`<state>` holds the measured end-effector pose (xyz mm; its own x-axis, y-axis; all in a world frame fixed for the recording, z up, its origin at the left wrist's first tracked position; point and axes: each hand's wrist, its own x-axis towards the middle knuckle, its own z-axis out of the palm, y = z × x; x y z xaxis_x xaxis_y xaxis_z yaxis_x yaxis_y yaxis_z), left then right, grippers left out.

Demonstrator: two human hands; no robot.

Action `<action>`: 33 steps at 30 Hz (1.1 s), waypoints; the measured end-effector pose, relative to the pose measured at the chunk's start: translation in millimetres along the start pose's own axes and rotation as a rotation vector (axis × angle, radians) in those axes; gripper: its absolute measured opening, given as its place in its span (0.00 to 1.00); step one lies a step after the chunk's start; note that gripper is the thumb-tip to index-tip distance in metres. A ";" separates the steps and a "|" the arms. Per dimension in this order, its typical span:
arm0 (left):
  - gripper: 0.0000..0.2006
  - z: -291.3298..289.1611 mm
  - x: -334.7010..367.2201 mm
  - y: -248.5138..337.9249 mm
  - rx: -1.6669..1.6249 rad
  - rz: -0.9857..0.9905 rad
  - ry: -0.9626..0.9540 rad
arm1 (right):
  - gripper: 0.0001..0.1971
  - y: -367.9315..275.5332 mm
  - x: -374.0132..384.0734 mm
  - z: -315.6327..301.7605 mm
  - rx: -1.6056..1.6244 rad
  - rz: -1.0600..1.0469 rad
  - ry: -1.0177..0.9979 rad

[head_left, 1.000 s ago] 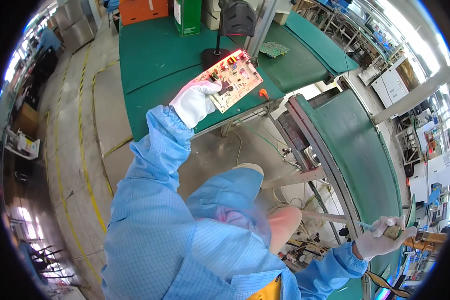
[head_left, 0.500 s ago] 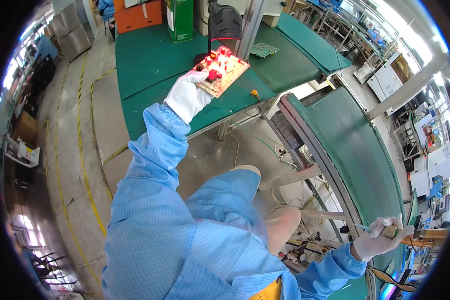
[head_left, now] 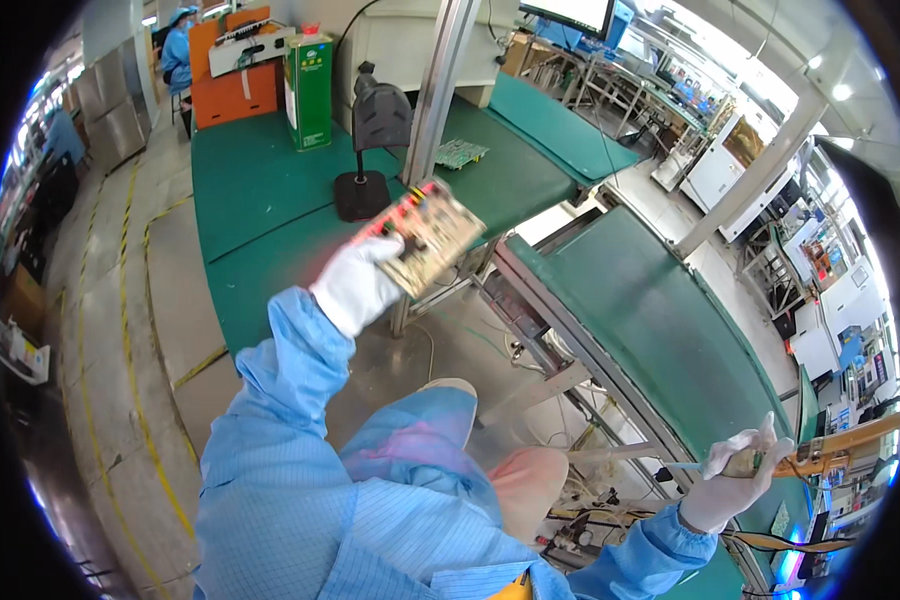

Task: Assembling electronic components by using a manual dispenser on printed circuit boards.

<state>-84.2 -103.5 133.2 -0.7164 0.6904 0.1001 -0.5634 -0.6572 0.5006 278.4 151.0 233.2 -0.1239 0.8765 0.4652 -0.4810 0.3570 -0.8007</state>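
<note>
My left hand, in a white glove, grips a circuit board by its near left edge. The tan board carries several components and is tilted and slightly blurred. It hangs above the front edge of the green bench, just right of a black scanner on a stand. Far to the right, beside the green conveyor, my gloved right hand curls around a small brownish piece, whose kind I cannot make out. A thin pale stick juts from that hand toward the left.
Another circuit board lies behind the metal post. At the back of the bench stand a green can and an orange box. A curved green conveyor runs along my right. A person in blue sits far left.
My left hand has brought the board down and nearer, away from the scanner; the bright red light on it has mostly gone. My view has shifted right and up. The right hand keeps its hold.
</note>
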 end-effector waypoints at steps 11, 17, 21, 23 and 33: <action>0.26 63.0 -18.6 -140.2 0.025 -0.563 -0.264 | 0.24 10.0 -1.6 7.8 0.067 -0.070 -0.135; 0.24 60.8 -24.1 -203.5 0.060 -0.773 -0.353 | 0.23 12.6 -6.3 30.3 0.095 -0.037 -0.088; 0.12 81.5 -36.4 -218.3 0.315 -0.551 -0.577 | 0.23 11.6 -7.3 35.7 0.106 -0.015 -0.082; 0.12 90.4 -42.8 -217.4 0.435 -0.550 -0.593 | 0.23 12.7 -7.2 33.7 0.115 -0.002 -0.088; 0.28 121.7 -55.3 -207.9 0.005 -0.792 -0.442 | 0.23 21.2 -9.6 27.2 -0.077 -0.164 -0.056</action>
<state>122.6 31.7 128.2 0.1045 0.9935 0.0455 -0.8217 0.0604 0.5668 245.8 141.4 222.0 -0.0986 0.7858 0.6106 -0.4308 0.5194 -0.7380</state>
